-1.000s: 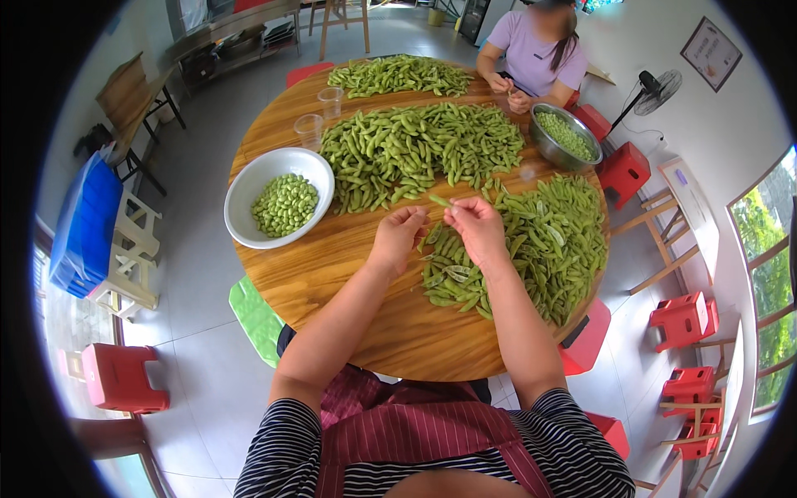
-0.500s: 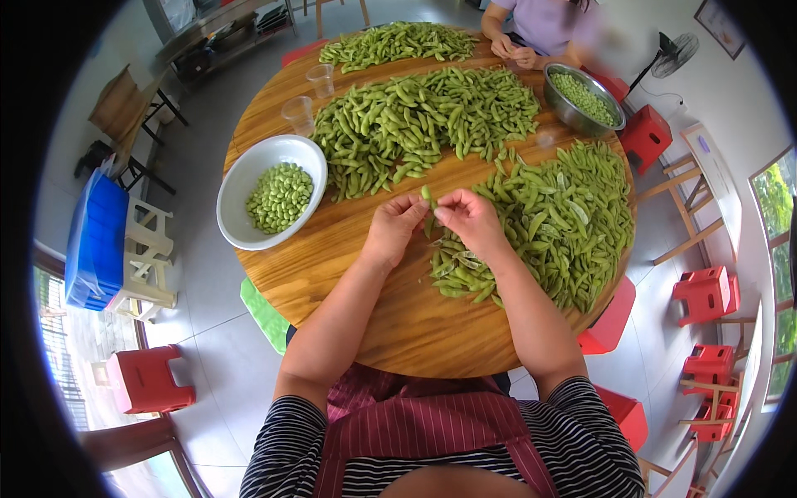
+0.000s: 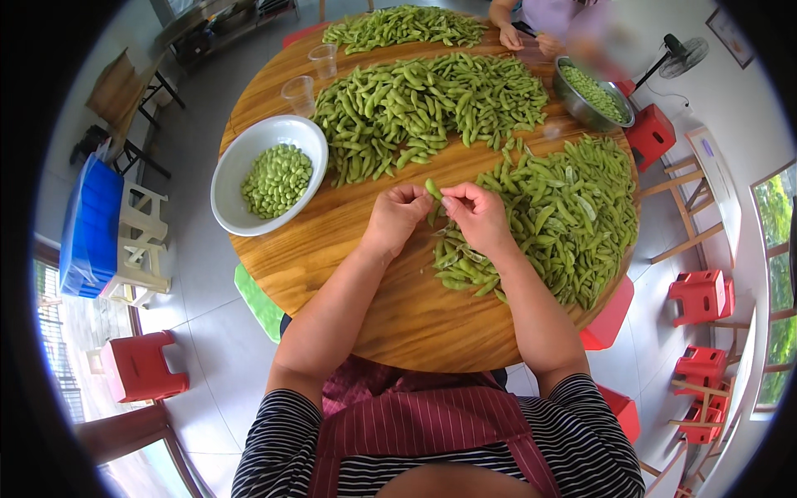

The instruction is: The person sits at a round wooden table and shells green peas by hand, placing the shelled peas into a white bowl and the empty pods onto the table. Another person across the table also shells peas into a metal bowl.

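A green soybean pod [image 3: 432,190] is pinched between the fingertips of both hands above the wooden table [image 3: 357,266]. My left hand [image 3: 395,217] grips its left side with thumb and forefinger. From the other side my right hand [image 3: 481,217] pinches it, with the thumb toward the pod. Just right of that hand spreads a heap of flattened pods [image 3: 564,224], many apparently split. Beyond both hands lies a large pile of plump pods [image 3: 415,108]. To the left stands a white bowl [image 3: 224,195] with shelled green beans [image 3: 279,181] in it.
Two clear plastic cups [image 3: 299,93] stand behind the white bowl. At the far right, a metal bowl [image 3: 594,119] holds shelled beans near another person's hands [image 3: 510,37]. Another pod pile [image 3: 407,27] lies at the far edge. Red stools [image 3: 145,368] surround the table.
The pod in my fingers has tilted to the left. The other person's hands have moved apart. The whole view has shifted slightly.
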Action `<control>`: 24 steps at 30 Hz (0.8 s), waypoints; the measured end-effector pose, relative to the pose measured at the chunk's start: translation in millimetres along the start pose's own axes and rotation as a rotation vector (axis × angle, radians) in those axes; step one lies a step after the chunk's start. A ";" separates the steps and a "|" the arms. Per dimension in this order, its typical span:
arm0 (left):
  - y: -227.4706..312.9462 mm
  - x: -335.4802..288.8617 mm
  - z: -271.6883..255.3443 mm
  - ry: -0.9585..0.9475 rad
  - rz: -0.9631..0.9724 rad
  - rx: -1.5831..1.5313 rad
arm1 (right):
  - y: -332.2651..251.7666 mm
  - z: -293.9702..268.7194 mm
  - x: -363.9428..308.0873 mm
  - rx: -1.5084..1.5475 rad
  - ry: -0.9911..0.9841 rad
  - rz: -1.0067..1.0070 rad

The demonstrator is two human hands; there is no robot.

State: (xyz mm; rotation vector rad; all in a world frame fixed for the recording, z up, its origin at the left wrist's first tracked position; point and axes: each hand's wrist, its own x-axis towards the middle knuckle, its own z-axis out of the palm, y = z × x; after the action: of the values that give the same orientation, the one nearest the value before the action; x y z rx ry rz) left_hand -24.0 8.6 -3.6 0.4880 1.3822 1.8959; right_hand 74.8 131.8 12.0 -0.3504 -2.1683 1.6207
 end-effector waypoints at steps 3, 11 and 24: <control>-1.7 -0.3 -0.6 0.005 -0.015 -0.079 | -3.8 -0.1 -2.1 -0.155 0.004 -0.077; 4.1 -4.0 4.6 0.071 0.010 -0.100 | 8.6 -0.1 2.2 0.931 -0.137 0.469; 5.9 -4.9 4.4 0.064 0.006 0.047 | 5.4 8.5 -1.3 0.221 -0.089 0.112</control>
State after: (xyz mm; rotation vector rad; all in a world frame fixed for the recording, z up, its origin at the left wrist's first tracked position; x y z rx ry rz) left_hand -19.8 6.8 3.9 0.4587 1.4711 1.9019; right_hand 71.7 125.6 4.6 -0.3437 -2.0361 1.9507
